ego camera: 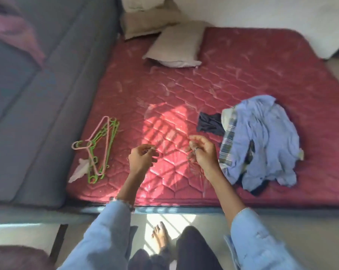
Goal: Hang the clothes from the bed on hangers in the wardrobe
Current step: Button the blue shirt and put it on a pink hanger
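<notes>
Left hand (pixel 141 158) and right hand (pixel 200 151), each emerging from a light-blue denim sleeve (pixel 98 236), hang side by side but apart above the sunlit middle of the red quilted mattress (pixel 164 90), fingers loosely curled and holding nothing. Well to the left hand's outer side lies a bundle of green and pink plastic hangers (pixel 98 147) near the mattress edge; just beside the right hand lies a crumpled heap of pale-blue, checked and dark clothes (pixel 262 141). Two beige pillows (pixel 174 47) rest at the far end.
</notes>
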`<state>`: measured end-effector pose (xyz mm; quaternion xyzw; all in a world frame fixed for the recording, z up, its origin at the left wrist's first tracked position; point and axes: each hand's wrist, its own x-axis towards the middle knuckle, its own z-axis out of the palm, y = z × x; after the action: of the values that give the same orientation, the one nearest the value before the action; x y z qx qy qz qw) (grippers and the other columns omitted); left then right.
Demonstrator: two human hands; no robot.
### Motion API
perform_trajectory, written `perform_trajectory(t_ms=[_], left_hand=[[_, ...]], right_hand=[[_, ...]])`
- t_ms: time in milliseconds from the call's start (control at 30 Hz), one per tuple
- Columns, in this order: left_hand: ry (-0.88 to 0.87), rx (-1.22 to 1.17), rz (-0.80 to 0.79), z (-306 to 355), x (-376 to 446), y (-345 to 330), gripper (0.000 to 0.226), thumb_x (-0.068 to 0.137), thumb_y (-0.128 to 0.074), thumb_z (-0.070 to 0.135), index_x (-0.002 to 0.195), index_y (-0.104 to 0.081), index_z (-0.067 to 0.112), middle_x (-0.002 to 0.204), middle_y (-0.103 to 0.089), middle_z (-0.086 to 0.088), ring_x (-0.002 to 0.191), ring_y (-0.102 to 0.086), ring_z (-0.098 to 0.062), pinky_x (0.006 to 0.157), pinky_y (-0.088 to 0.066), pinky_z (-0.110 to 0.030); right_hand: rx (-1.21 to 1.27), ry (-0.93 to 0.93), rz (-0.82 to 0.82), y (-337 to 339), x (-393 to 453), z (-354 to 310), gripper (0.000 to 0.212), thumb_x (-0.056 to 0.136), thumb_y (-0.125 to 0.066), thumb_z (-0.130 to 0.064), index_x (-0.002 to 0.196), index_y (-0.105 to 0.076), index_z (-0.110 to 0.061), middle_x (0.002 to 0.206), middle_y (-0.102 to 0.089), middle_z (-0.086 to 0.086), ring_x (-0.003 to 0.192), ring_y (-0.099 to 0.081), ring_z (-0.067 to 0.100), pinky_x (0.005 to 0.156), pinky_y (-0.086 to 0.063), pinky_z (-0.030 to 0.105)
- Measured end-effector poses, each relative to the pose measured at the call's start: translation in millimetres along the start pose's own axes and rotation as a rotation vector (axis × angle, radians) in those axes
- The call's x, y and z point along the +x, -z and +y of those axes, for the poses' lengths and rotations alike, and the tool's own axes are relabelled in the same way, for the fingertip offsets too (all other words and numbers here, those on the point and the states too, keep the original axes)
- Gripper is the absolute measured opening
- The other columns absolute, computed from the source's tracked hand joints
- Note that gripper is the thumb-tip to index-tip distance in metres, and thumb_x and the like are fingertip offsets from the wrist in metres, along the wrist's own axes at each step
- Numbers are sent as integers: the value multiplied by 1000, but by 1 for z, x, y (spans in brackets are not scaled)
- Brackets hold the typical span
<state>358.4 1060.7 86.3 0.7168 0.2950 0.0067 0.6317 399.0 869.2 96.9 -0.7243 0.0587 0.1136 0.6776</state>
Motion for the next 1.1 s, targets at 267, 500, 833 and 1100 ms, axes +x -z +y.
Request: perform_trajectory(t_ms=[267, 500, 833, 1100], left_hand=[[147, 228, -339, -32, 41, -73, 16, 90, -52, 2, 89, -66, 10, 71, -67, -7, 43, -56, -10, 42, -38, -17], [332, 259, -414, -43, 89, -146, 19, 94, -53, 7, 80, -61, 15, 66, -63, -3, 36, -53, -5, 43, -36, -16], [496, 392, -406, -59, 179, -292, 20, 95, -52, 8, 78, -60, 14, 69, -62, -7, 33, -54, -5, 36, -38, -13], [428, 504, -488, -75, 224, -389, 15, 93, -52, 1, 87, -63, 10, 69, -63, -5, 36, -56, -1, 34, -40, -14]], right_hand=[[-111, -150, 348, 73, 7, 78, 22, 93, -46, 7, 104, -61, -4, 68, -64, 12, 43, -55, 12, 38, -39, 18], [-462, -233, 425, 148, 52, 142, 20, 88, -54, 3, 96, -66, -11, 78, -70, 13, 73, -66, 28, 70, -55, 40], [-718, -356, 453, 253, 210, 199, 28, 87, -61, -3, 111, -59, 10, 106, -62, 31, 106, -57, 44, 90, -44, 44], [-448, -570, 717, 281, 288, 232, 31, 87, -56, -26, 77, -61, 3, 73, -60, 18, 73, -58, 30, 64, -41, 33]])
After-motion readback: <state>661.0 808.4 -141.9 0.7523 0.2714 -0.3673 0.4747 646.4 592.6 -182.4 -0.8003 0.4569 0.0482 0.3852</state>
